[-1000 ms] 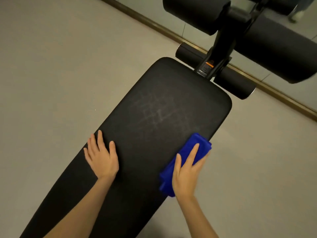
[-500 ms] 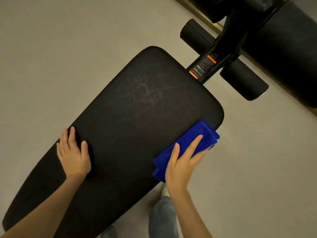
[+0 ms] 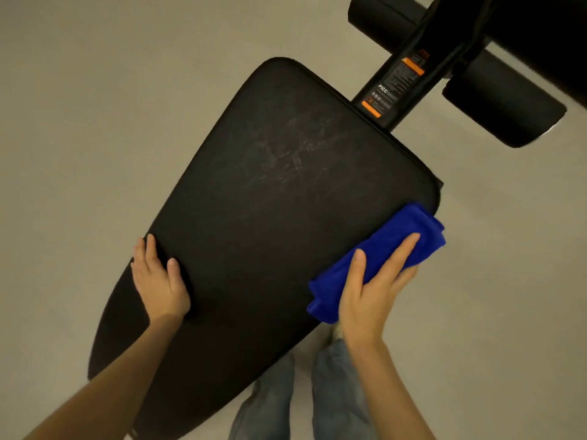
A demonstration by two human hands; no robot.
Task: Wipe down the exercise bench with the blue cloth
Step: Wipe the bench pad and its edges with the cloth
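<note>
At the far right edge of the black padded surface of the exercise bench (image 3: 270, 217), the right hand (image 3: 368, 296) grips the folded blue cloth (image 3: 406, 223). The left hand (image 3: 158, 281) lies flat, fingers spread, bracing. Pale scuff marks (image 3: 286, 154) show mid-pad, so most of the wiping looks undone.

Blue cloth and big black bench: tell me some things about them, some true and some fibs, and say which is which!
1. The right hand holds the folded blue cloth against the right edge of the black padded bench. True.
2. The left hand holds a spray bottle. False: it rests flat on the bench, holding nothing.
3. Pale scuff marks show on the bench's middle. True.
4. The cloth lies on the floor. False: it is on the bench, under the hand.
</note>
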